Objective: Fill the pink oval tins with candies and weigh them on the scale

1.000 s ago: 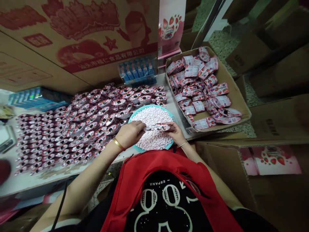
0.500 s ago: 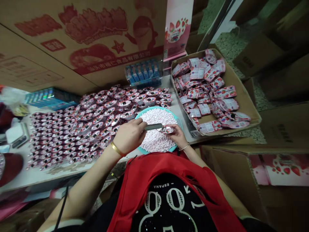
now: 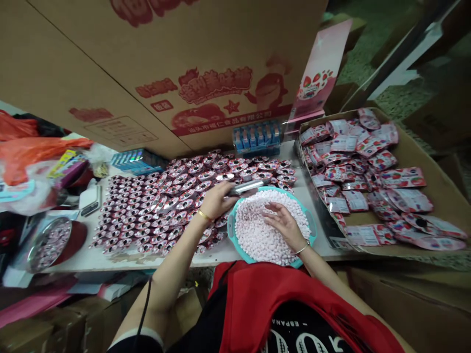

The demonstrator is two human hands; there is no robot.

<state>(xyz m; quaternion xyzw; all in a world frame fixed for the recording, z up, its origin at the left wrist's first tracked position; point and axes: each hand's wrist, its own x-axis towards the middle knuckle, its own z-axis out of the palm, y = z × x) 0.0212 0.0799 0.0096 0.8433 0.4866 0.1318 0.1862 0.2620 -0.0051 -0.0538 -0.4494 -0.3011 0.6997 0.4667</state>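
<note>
My left hand (image 3: 220,200) is closed around the end of a narrow metal scoop (image 3: 247,188), which reaches over the back left rim of a turquoise basin (image 3: 231,226). Small pale pink candies (image 3: 257,230) fill the basin. Above them hangs my right hand (image 3: 285,224), fingers apart and a little curled, with nothing in it. To the left of the basin stand many strawberry-print packets (image 3: 180,191) packed upright in rows, their dark round openings facing up. The left hand is right beside the nearest of these packets.
A cardboard tray (image 3: 423,147) on the right holds a heap of strawberry-print packets. Large cartons (image 3: 154,63) wall off the back, with blue packs (image 3: 256,138) before them. Left are a small scale (image 3: 90,200) and a red pot (image 3: 75,240) of candies.
The packet held in my right hand has left it, and those fingers have opened over the candies. My left hand has drawn the scoop back toward the standing packets. The view has shifted left.
</note>
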